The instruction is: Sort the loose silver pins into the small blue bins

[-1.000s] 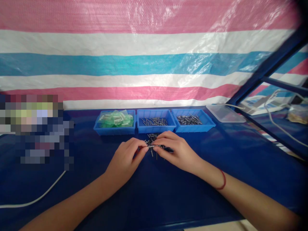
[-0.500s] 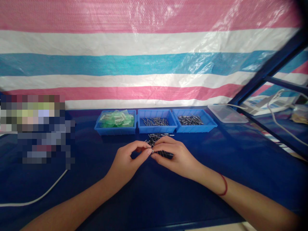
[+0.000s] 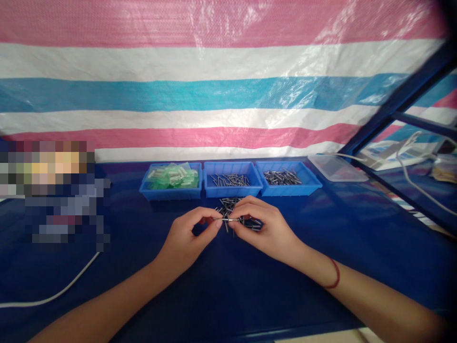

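Note:
My left hand [image 3: 187, 238] and my right hand [image 3: 266, 226] meet over a dark blue table [image 3: 228, 286], both pinched on a thin metal pin [image 3: 228, 219] held level between the fingertips. Under and behind the fingers lies a loose pile of metal pins [image 3: 232, 206]. Just beyond stand three blue trays in a row: the left tray [image 3: 171, 192] with green pieces, the middle tray [image 3: 232, 190] with pins, the right tray [image 3: 291, 188] with more pins. A red string circles my right wrist.
A clear plastic lid or box [image 3: 337, 167] lies at the back right. A white cable [image 3: 60, 290] runs over the table at the left. A striped tarpaulin [image 3: 214, 95] hangs behind. A blue frame bar [image 3: 396, 102] slants at the right.
My hands have stayed over the pin pile with small finger movements. The fingertips drew together half a second ago; now a pin shows stretched between them.

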Tool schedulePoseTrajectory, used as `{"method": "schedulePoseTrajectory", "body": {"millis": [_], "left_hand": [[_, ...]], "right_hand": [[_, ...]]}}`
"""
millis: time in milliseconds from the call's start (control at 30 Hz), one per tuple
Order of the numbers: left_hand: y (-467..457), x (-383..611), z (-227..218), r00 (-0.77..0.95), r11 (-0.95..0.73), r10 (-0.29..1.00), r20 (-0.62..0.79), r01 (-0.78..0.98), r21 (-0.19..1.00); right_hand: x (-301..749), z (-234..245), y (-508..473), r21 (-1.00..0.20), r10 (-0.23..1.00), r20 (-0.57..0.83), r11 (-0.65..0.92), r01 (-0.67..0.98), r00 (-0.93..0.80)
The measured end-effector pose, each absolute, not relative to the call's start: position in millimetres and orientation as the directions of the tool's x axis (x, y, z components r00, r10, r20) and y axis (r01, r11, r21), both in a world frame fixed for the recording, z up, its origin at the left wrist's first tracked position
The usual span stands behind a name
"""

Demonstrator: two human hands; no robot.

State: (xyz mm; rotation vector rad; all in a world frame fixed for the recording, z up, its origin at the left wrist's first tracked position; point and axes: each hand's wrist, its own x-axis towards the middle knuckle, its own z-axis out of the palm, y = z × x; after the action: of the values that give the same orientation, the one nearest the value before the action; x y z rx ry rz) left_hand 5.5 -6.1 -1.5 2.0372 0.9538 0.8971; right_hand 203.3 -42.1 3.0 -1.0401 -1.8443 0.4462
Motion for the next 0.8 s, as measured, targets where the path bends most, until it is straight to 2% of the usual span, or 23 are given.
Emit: {"method": "schedulePoseTrajectory", "body": {"millis": [233, 333, 433, 500, 600, 700, 800], "left_hand": [[-5, 5, -2, 0.566, -0.6, 0.751, 0.34, 0.37, 0.709], [-3, 4, -3, 0.614, -0.697, 0.691, 0.383, 0.424, 0.578], [1, 2, -5, 0.664, -0.783, 0.619, 0.419, 0.476, 0.401], [4, 0, -7, 0.689, -0.804, 0.594, 0.415, 0.509, 0.307], [9, -2, -9, 0.672, -0.766, 0.638, 0.376, 0.605, 0.219], [11, -3, -12, 0.639, -0.709, 0.695, 0.329, 0.685, 0.167], [12, -3, -14, 0.642, -0.695, 0.714, 0.281, 0.699, 0.17]], "right_hand": [[203, 10, -45, -0.66, 0.795, 0.565, 0.596, 0.458, -0.221], [209, 13, -42, -0.65, 0.796, 0.569, 0.588, 0.482, -0.204], [228, 18, -33, -0.611, 0.784, 0.613, 0.545, 0.574, -0.093], [249, 20, -23, -0.582, 0.754, 0.655, 0.465, 0.668, 0.045], [287, 19, -9, -0.564, 0.688, 0.676, 0.25, 0.787, 0.265], [312, 14, 2, -0.432, 0.687, 0.677, 0.081, 0.898, 0.263], [310, 12, 2, -0.324, 0.702, 0.684, 0.05, 0.945, 0.198]]}}
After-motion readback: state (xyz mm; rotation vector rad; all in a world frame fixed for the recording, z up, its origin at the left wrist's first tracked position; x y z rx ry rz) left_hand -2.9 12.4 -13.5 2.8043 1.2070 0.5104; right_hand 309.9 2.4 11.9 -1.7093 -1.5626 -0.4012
